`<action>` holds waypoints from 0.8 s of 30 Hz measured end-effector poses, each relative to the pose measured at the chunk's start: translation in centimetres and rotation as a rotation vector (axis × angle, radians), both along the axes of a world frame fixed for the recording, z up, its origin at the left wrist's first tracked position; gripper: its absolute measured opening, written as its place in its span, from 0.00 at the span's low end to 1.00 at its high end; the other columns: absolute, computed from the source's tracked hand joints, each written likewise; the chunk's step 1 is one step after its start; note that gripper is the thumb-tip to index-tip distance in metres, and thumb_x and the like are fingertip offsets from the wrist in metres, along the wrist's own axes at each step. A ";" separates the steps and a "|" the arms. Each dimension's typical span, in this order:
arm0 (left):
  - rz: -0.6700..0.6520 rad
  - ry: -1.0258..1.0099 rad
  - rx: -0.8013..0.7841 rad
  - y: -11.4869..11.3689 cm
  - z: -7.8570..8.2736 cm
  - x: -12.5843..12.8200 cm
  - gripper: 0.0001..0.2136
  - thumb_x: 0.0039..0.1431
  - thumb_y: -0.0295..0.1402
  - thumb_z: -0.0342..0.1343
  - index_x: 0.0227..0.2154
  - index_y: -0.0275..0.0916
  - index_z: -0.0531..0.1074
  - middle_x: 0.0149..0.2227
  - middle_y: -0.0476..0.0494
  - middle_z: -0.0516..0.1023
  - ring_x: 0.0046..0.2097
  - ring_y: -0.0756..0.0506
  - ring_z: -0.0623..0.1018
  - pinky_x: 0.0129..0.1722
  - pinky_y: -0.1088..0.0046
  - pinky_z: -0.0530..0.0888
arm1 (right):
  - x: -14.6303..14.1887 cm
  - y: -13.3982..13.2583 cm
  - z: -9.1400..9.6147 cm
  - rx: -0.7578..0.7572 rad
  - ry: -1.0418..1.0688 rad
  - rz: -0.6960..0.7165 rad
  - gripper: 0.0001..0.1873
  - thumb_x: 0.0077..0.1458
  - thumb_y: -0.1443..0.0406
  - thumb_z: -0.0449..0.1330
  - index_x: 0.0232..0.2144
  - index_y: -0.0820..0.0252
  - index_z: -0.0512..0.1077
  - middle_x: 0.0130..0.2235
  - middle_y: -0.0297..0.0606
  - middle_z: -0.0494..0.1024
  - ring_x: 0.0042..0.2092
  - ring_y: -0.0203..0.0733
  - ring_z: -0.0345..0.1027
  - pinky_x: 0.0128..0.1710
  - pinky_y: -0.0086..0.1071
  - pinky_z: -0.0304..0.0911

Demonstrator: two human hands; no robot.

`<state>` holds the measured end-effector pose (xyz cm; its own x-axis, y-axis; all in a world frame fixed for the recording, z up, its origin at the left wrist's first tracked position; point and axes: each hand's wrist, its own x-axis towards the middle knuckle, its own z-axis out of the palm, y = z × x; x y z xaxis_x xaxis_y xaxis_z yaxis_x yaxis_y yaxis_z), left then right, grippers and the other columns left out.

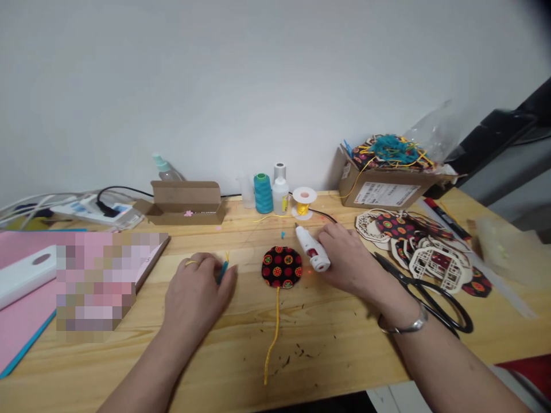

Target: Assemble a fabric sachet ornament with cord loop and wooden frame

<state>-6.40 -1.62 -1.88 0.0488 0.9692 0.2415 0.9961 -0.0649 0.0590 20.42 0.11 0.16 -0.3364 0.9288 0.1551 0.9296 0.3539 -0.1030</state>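
Note:
My left hand (196, 289) rests on the wooden table, closed on a small teal tassel (222, 272) with yellow thread ends sticking up between thumb and fingers. On the right, my right hand (344, 255) is closed round a white glue gun (313, 249), whose nozzle points away and to the left. Between my hands lies a round fabric piece (282, 268), black with red and yellow flower dots. From its near edge a yellow cord (275, 327) runs toward me. A tiny teal bit (283, 234) lies just beyond the fabric piece.
Black scissors (424, 289) and a pile of wooden cutouts (441, 267) lie right. Behind stand a filled cardboard box (381, 186), yellow cord spool (303, 202), teal thread cone (263, 194), white bottle (281, 195) and small open box (187, 215). A power strip (101, 212) sits left.

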 end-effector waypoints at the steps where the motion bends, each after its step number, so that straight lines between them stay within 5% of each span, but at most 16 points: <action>1: -0.005 -0.009 -0.013 0.1 0.0 -0.1 0.14 0.56 0.42 0.47 0.29 0.38 0.72 0.35 0.37 0.75 0.40 0.36 0.73 0.39 0.60 0.70 | 0.1 -0.1 0.1 -0.019 -0.027 0.002 0.10 0.46 0.64 0.55 0.33 0.61 0.66 0.39 0.44 0.68 0.43 0.49 0.60 0.39 0.39 0.52; 13: 0.014 -0.131 0.073 0.4 -0.2 -0.9 0.10 0.56 0.33 0.46 0.27 0.38 0.71 0.37 0.37 0.75 0.39 0.38 0.74 0.38 0.61 0.70 | 1.3 0.2 -0.3 -0.063 -0.114 -0.010 0.14 0.43 0.66 0.55 0.36 0.61 0.66 0.42 0.45 0.67 0.46 0.52 0.59 0.40 0.42 0.53; 20: 0.069 -0.463 0.258 0.2 0.6 -1.1 0.07 0.55 0.35 0.50 0.25 0.41 0.69 0.41 0.41 0.74 0.43 0.40 0.74 0.42 0.62 0.70 | 2.3 0.1 0.3 -0.135 -0.032 0.036 0.15 0.44 0.66 0.55 0.39 0.60 0.68 0.43 0.45 0.67 0.48 0.52 0.58 0.43 0.43 0.55; 24: 0.109 -0.779 0.274 0.4 0.7 -1.3 0.07 0.54 0.36 0.53 0.26 0.40 0.70 0.42 0.43 0.74 0.47 0.41 0.73 0.49 0.60 0.68 | 2.3 0.0 1.2 -0.028 0.102 0.083 0.24 0.44 0.69 0.56 0.48 0.58 0.65 0.49 0.44 0.66 0.52 0.50 0.56 0.48 0.44 0.54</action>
<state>-7.69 -1.24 -1.16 -0.3203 0.8607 0.3958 0.6783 -0.0833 0.7301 22.76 0.15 1.31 -0.3962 0.9028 0.1670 0.8815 0.4250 -0.2060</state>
